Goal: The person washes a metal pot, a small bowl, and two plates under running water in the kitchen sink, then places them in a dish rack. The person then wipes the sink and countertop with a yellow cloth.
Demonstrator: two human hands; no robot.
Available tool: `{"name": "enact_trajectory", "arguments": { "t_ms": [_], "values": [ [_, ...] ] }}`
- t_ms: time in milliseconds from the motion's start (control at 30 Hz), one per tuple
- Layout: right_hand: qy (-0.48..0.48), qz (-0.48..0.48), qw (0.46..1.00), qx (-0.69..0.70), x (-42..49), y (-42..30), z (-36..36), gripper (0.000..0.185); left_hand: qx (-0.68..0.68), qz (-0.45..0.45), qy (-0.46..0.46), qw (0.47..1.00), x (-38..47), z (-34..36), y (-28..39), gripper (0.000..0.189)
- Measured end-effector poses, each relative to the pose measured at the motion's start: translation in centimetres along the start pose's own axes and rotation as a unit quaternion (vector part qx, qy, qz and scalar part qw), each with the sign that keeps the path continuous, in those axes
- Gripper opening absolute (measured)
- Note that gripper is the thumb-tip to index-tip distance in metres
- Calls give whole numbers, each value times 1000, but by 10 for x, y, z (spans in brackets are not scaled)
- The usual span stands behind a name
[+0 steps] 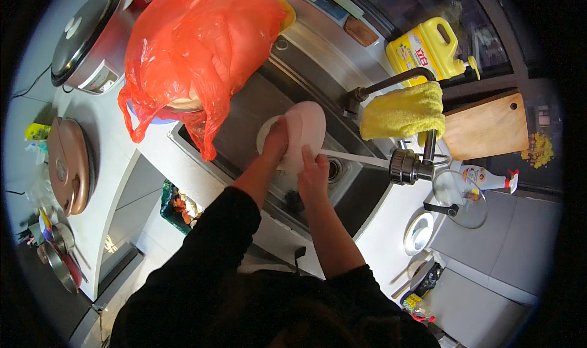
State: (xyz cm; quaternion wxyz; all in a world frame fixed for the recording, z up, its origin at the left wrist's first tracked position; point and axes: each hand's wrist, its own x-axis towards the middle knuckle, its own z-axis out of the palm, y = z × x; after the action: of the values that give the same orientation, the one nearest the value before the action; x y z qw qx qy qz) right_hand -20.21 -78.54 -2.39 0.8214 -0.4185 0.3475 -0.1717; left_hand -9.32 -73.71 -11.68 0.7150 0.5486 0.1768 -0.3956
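Over the stainless-steel sink (pixel 247 105), my right hand (pixel 314 173) grips the near right edge of a white plate (pixel 308 123), which is tilted. My left hand (pixel 275 139) is blurred and lies against the plate's left side; whether it grips or rubs the plate is unclear. A second pale dish (pixel 264 132) shows partly behind my left hand. From the dark metal faucet (pixel 404 167) a stream of water (pixel 355 157) runs sideways towards the plate and my right hand. The drain (pixel 335 169) is partly hidden by my right hand.
A large red plastic bag (pixel 197 45) overhangs the sink's left end. A yellow towel (pixel 403 111) hangs on the faucet pipe. Behind stand a yellow detergent jug (pixel 419 50) and a wooden cutting board (pixel 488 125). A glass lid (pixel 460 199) and white bowl (pixel 418 233) are at right, a rice cooker (pixel 91 40) left.
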Motion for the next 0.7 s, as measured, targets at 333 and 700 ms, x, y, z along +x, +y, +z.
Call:
{"name": "enact_trajectory", "arguments": {
  "t_ms": [333,700],
  "values": [
    [-38,-41,892,-450,8,4,1,39,-224,-104,-23,969,-72,19,-10,62],
    [-79,-272,592,-755,24,22,-43,58,-165,-109,-134,971,-91,-23,-5,65]
  ]
}}
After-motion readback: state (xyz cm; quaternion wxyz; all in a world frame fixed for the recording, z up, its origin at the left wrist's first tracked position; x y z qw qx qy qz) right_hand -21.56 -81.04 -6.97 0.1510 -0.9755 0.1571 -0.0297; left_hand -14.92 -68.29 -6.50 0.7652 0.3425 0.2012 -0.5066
